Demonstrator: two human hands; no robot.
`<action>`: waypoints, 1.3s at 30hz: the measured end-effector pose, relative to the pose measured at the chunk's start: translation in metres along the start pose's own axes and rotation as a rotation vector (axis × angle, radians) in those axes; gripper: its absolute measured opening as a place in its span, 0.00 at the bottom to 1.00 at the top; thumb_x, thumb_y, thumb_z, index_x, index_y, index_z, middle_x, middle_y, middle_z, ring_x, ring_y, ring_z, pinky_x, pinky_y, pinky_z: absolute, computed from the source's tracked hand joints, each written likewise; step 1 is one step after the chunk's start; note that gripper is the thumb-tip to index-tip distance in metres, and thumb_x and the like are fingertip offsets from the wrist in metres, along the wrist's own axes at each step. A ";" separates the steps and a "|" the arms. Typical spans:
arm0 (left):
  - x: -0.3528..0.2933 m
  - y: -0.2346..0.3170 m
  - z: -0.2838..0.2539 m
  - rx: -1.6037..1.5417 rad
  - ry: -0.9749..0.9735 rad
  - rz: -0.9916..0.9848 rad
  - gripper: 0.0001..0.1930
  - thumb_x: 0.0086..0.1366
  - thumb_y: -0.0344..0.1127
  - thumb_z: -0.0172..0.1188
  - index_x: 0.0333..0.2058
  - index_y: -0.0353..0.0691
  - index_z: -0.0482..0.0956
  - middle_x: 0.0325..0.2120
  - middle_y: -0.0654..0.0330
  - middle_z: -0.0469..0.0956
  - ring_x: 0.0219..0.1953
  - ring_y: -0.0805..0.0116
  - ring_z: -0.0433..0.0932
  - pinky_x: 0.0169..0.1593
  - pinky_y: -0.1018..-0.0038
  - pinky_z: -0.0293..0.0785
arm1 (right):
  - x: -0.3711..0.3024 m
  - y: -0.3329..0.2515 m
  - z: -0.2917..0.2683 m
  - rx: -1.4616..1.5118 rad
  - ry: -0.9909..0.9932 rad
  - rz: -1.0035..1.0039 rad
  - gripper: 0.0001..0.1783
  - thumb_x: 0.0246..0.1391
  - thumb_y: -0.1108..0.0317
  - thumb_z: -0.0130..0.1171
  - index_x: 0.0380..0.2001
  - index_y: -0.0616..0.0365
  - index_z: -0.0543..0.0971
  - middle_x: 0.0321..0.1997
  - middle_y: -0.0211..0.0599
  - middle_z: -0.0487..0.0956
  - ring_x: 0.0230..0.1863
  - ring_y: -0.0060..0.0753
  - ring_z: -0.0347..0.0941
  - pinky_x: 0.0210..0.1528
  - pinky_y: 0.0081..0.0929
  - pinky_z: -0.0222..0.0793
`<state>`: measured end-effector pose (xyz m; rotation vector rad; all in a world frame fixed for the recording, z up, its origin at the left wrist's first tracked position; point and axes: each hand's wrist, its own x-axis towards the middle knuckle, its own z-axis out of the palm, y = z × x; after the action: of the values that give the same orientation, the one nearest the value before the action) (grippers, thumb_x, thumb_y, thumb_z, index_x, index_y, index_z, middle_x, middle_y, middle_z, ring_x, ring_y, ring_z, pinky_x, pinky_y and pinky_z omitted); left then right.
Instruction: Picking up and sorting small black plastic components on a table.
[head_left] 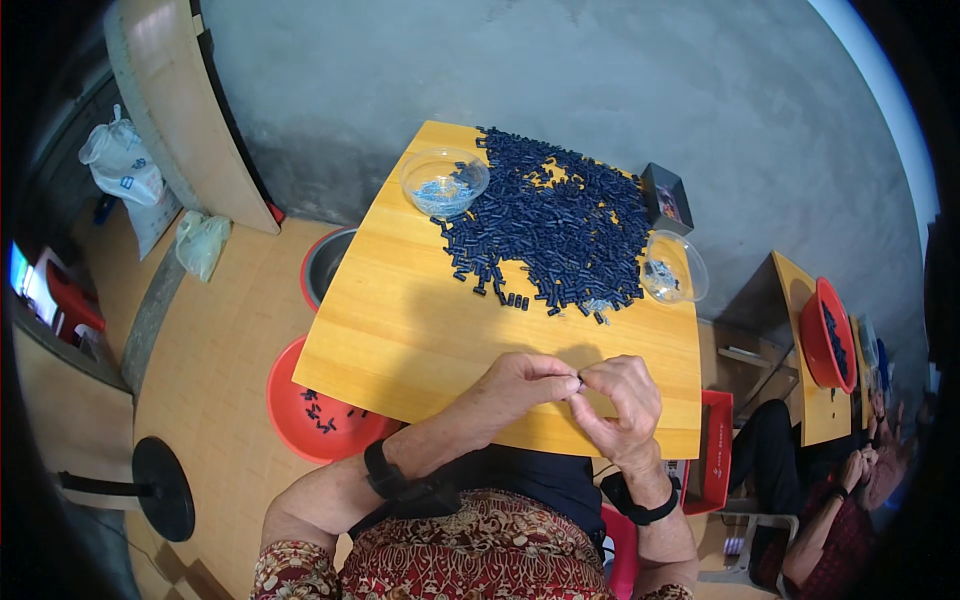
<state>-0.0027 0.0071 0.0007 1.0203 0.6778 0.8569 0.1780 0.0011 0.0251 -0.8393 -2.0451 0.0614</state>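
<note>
Over the near part of the yellow table (400, 340), my left hand (520, 388) and my right hand (622, 402) meet with thumbs and fingers pinched. Between their fingertips is a small dark piece (579, 380), mostly hidden; it looks like the black parts on the table. A wide spread of these short black plastic parts (570, 225) covers the far half. Left of it stands a clear round tub (445, 185) with small silvery pieces inside. At the right edge, another clear tub (676, 266) holds more small metal pieces.
A dark open box (667, 198) sits at the table's far right corner. On the floor at left, a red basin (300, 430) holds several black parts, near a grey basin (335, 265). At right, a co-worker (830, 510) sits by another table with a red basin (828, 335).
</note>
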 end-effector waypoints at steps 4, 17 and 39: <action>0.003 -0.002 -0.001 0.049 0.018 -0.016 0.13 0.63 0.37 0.59 0.40 0.32 0.80 0.35 0.64 0.78 0.39 0.78 0.73 0.46 0.80 0.68 | 0.000 0.004 0.000 -0.057 -0.090 -0.056 0.15 0.36 0.78 0.68 0.31 0.61 0.77 0.29 0.39 0.78 0.31 0.41 0.74 0.35 0.33 0.70; 0.000 0.048 -0.060 -0.038 0.478 0.262 0.09 0.65 0.34 0.57 0.39 0.36 0.78 0.34 0.61 0.80 0.40 0.72 0.78 0.50 0.75 0.72 | 0.046 0.062 0.007 0.004 -0.300 0.354 0.08 0.50 0.75 0.59 0.35 0.66 0.79 0.31 0.41 0.78 0.35 0.35 0.74 0.38 0.30 0.70; 0.001 0.047 -0.080 -0.098 0.531 0.288 0.08 0.65 0.34 0.58 0.38 0.37 0.78 0.35 0.61 0.80 0.40 0.73 0.78 0.49 0.77 0.73 | 0.095 0.108 0.106 -0.442 -0.552 0.036 0.06 0.47 0.69 0.58 0.27 0.56 0.82 0.31 0.37 0.76 0.40 0.38 0.72 0.42 0.36 0.69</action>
<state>-0.0807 0.0559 0.0139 0.8137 0.9353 1.4266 0.1204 0.1670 -0.0071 -1.2340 -2.6130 -0.1640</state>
